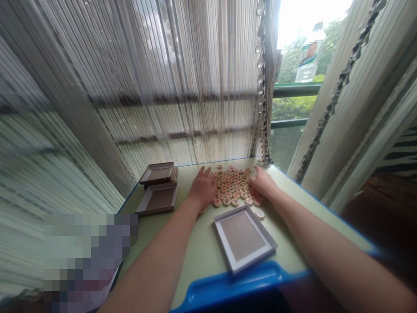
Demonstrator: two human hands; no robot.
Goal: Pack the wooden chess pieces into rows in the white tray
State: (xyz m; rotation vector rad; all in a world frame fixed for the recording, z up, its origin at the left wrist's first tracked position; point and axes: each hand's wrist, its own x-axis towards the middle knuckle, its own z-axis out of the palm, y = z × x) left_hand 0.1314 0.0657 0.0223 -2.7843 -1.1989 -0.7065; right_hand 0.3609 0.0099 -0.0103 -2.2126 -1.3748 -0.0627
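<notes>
Round wooden Chinese chess pieces (232, 189) with red and dark markings lie packed together on a pale green table (192, 261). My left hand (202, 188) rests along the left side of the group, its fingers spread and touching the edge pieces. At the right side my right hand (261, 181) lies against the outer pieces, with fingers stretched out and partly hidden. A lone piece (259, 214) sits nearer me, below my right hand. Another piece shows partly under my left wrist. Neither hand grips anything that I can see.
An empty shallow box half (243, 237) lies in front of the pieces. Further left are another shallow box half (159, 199) and a stacked box (158, 173). The table has a raised blue edge (234, 284). String curtains (182, 87) hang behind it; a bottle (311, 54) stands by the window.
</notes>
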